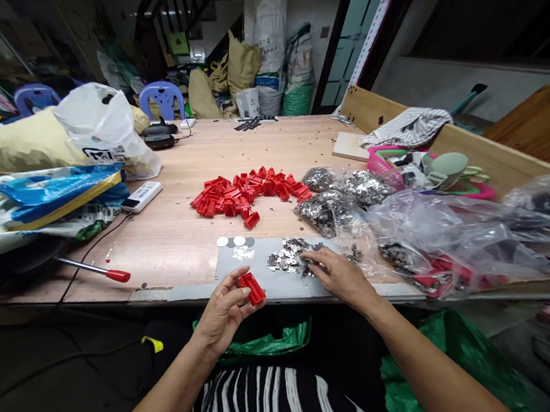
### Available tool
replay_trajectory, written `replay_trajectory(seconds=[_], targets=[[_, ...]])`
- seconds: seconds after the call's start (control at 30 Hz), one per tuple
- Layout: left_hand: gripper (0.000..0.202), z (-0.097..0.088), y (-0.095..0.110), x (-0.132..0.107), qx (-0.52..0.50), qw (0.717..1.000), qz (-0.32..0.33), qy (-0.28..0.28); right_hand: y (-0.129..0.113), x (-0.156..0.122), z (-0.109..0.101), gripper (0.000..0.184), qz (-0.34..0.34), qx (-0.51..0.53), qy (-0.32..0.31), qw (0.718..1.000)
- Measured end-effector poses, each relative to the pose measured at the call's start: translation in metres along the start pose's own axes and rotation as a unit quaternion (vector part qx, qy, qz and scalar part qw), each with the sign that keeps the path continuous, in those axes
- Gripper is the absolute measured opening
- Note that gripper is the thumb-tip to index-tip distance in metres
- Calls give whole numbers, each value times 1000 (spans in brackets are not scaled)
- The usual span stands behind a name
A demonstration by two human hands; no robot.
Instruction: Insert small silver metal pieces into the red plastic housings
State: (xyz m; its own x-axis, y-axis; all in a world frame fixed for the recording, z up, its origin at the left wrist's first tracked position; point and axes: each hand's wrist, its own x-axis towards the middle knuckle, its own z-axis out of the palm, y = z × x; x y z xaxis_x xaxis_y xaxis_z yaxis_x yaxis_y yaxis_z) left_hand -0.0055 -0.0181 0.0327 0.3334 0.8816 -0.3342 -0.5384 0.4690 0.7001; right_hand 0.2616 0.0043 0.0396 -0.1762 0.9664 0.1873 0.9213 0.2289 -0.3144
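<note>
My left hand (224,309) is closed round a small red plastic piece (253,287), held just in front of the table's near edge. My right hand (340,274) rests on a grey mat (262,274), its fingertips pressed into a scatter of small silvery metal parts (287,257). I cannot make out whether those fingers pinch one of the parts. A heap of the same red plastic pieces (247,192) lies further back on the wooden table (180,235).
Clear plastic bags of silvery metal parts (338,199) and crumpled bags (455,239) fill the right side. A red-handled screwdriver (96,270), a white power strip (141,196) and large sacks (42,191) lie left. A pink basket (388,158) and striped cloth (407,128) sit far right.
</note>
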Motion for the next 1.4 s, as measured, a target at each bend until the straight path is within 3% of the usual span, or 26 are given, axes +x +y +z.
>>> replay_trajectory(seconds=[0.13, 0.3, 0.63, 0.8, 1.0, 1.07, 1.17, 1.27, 1.4], targets=[[37, 0, -2, -3, -20, 999, -24, -11, -7, -3, 3, 19, -18, 2, 18, 1000], [39, 0, -4, -7, -36, 999, -20, -29, -20, -1, 16, 12, -26, -80, 1, 996], [43, 2, -11, -9, 75, 985, 150, -43, -11, -1, 27, 14, -44, -122, 35, 991], [42, 2, -15, -9, 127, 972, 197, -32, -11, -3, 30, 13, -41, -124, 32, 991], [39, 5, -16, -12, 164, 959, 231, -8, -12, -2, 28, 16, -48, -10, 83, 995], [40, 7, -14, -12, 129, 973, 193, -17, -15, -1, 26, 15, -43, 69, 72, 994], [40, 9, -11, -11, 22, 996, 62, -54, -26, 1, 22, 14, -20, 198, 41, 979], [36, 8, -13, -10, -55, 994, -47, -82, -43, 1, 18, 16, -1, 296, 35, 954], [32, 8, -19, -8, -92, 985, -109, -99, -64, -3, 19, 14, -4, 354, 43, 934]])
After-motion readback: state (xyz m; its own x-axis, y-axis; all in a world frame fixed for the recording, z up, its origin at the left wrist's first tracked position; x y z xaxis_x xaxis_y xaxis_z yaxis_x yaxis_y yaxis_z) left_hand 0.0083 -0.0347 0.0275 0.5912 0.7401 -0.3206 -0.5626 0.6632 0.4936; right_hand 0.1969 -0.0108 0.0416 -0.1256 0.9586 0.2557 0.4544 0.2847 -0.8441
